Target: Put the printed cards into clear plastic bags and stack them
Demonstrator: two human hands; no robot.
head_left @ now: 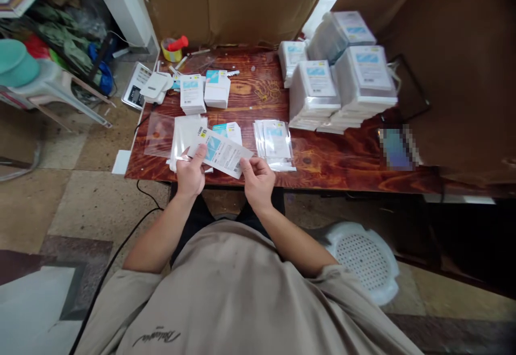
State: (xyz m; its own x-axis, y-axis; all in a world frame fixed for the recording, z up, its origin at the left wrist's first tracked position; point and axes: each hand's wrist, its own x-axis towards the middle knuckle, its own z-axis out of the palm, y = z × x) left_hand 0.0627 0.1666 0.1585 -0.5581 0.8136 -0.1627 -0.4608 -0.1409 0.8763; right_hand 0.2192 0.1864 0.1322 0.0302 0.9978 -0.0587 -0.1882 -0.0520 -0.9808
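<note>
- Left hand: grip pinching the left end of a rectangular white-and-blue printed card.
- Right hand: grip pinching its right end.
- Card: slanted above the glossy red-brown wooden worktop, left of clear plastic-sleeved white cards.

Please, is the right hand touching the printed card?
Touching. The head view shows the right hand gripping the printed card by its right end, thumb lying over the front.

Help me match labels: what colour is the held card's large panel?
The panel is light blue; head view.
</note>
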